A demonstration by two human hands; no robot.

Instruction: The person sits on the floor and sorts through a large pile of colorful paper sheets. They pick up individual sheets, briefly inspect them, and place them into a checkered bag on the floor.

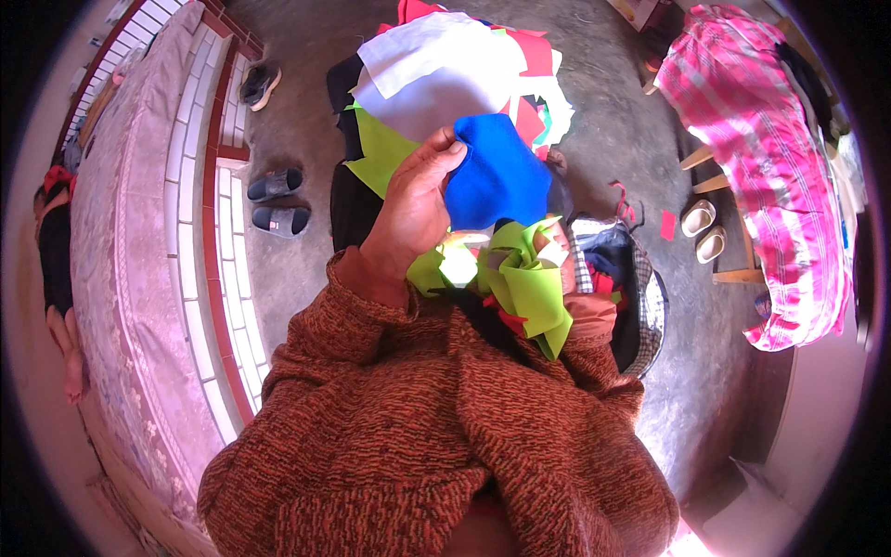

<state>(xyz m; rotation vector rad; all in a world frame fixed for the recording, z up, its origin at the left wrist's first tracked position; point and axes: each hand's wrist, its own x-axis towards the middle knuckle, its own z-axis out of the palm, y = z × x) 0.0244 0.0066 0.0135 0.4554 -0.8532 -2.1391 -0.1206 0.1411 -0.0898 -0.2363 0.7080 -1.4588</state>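
My left hand (416, 202) grips a piece of blue fabric (495, 174) by its upper left edge, thumb on top. Lower right of it, my right hand (559, 254) is partly hidden behind a crumpled bunch of lime green fabric scraps (532, 278), which it holds against my front. A bit of white and some red cloth show among the green. Beyond the blue piece lies a heap of fabric pieces, with a large white piece (411, 90) on top, a green piece (383, 146) at its left and red ones (536, 56) at its far right. Bright sunlight washes out part of the heap.
An open checked bag (651, 313) of cloth stands at my right. Further right are pale shoes (698, 218), a small red scrap (668, 225) and wooden-legged furniture under pink plaid cloth (759, 160). Grey slippers (280, 221), a dark shoe (260, 86) and a cloth-covered raised platform (139, 278) are left.
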